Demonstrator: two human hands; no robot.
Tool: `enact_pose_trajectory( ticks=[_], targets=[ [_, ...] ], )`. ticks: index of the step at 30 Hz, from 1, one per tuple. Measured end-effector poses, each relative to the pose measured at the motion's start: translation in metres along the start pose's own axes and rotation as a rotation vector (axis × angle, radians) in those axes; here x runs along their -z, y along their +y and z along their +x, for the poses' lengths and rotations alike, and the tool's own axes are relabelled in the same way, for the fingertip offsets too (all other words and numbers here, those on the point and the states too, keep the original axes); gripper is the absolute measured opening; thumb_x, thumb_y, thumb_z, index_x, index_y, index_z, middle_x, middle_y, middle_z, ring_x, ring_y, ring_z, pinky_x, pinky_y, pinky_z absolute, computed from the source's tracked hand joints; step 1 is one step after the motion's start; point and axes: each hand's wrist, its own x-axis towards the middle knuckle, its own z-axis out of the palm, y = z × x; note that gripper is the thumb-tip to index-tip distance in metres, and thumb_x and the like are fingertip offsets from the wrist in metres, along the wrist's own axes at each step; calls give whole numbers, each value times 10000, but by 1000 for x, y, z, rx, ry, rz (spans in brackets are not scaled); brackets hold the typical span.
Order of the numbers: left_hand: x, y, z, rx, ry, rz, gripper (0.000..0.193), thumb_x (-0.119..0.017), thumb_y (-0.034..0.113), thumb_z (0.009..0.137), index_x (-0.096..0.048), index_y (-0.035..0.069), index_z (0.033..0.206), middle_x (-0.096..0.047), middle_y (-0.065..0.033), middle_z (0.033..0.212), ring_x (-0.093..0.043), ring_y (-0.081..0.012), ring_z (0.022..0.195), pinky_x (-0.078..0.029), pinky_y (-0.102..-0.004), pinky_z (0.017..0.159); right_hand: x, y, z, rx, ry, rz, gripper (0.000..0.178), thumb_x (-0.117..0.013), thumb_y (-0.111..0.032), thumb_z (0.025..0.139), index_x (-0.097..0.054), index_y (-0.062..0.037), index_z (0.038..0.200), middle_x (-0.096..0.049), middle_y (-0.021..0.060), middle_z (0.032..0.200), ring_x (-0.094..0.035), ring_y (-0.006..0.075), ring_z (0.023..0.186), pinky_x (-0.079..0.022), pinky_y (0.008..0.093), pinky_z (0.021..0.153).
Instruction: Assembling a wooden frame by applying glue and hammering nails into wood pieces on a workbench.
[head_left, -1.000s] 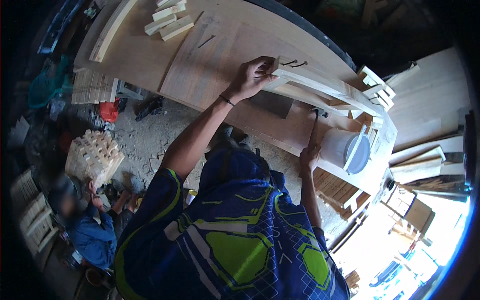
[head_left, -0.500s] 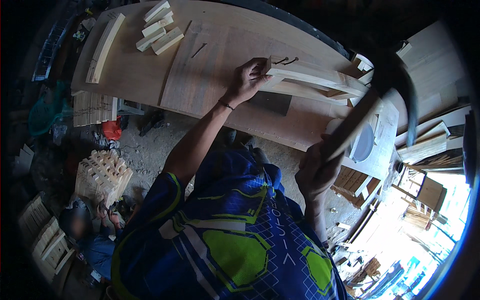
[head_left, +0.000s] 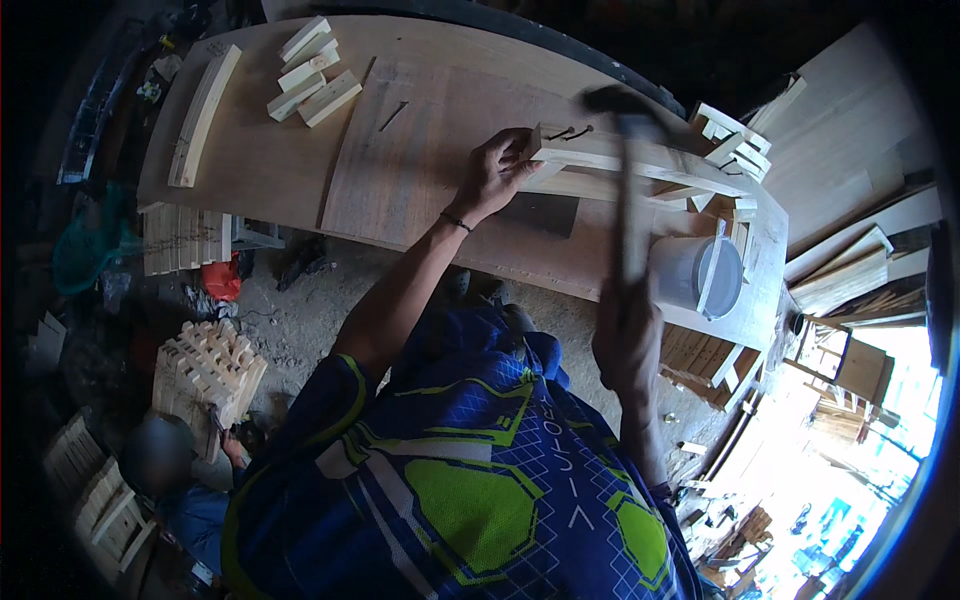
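Note:
My left hand (head_left: pixel 497 172) is closed around the near-left end of a pale wooden frame (head_left: pixel 660 160) lying on the workbench (head_left: pixel 420 215). Two nails (head_left: pixel 570 133) stick up at a slant from that end, just beyond my fingers. In my right hand (head_left: pixel 628 340) a hammer (head_left: pixel 628 215) is gripped by its wooden handle. Its dark head, smeared by motion, hangs above the frame, to the right of the nails and apart from them. Left of my left hand, a loose nail (head_left: pixel 393 116) lies on the reddish board.
Short wood blocks (head_left: pixel 315 75) and a long strip (head_left: pixel 207 118) lie on the bench's left. A white bucket (head_left: pixel 695 275) stands at the right. Stacked wood pieces (head_left: pixel 207 370) and a co-worker (head_left: pixel 185 480) are on the floor at lower left.
The hammer has swung left and away from me, its head now nearer the nails. My right hand went slightly left; my left hand keeps its hold. The co-worker's head and hands shifted.

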Motion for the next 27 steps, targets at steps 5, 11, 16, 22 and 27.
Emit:
enact_pose_trajectory(
  ticks=[5,11,16,22,27],
  targets=[
    [-1,-5,-2,-6,6,27,391,-725,72,893,-564,-29,1233,-682,-156,1138,-671,-216,1074,-566,-343,932,-4,-11,-11,66,94,46,223,-586,-127,966,-461,-16,1113,-581,230,644,-673,389,609,-461,422,495],
    [-2,-1,-1,7,-1,-19,400,-722,87,902,-553,-25,1248,-683,-137,1137,-665,-198,1077,-556,-343,943,-10,3,1,27,-13,-11,201,-602,-141,965,-451,-27,1035,-581,239,664,-625,477,640,-463,423,502],
    [-3,-4,-1,-4,3,-28,394,-718,96,910,-553,-15,1251,-683,-119,1138,-663,-186,1076,-548,-344,945,-6,-2,-16,152,335,260,248,-565,-131,970,-465,51,1105,-600,195,663,-662,240,585,-457,360,489],
    [-2,-5,-1,13,5,-14,402,-726,92,903,-557,-18,1251,-685,-115,1137,-665,-184,1074,-549,-336,943,-9,1,2,100,-8,-23,165,-567,-123,984,-436,-21,983,-529,221,624,-533,425,525,-408,419,469],
    [-3,-2,-2,3,28,10,384,-735,82,888,-581,-24,1223,-689,-123,1119,-680,-185,1040,-574,-322,905,42,40,-27,383,379,-361,309,-482,-306,1027,-570,-33,1141,-595,29,795,-584,139,702,-487,302,557]
  ],
)
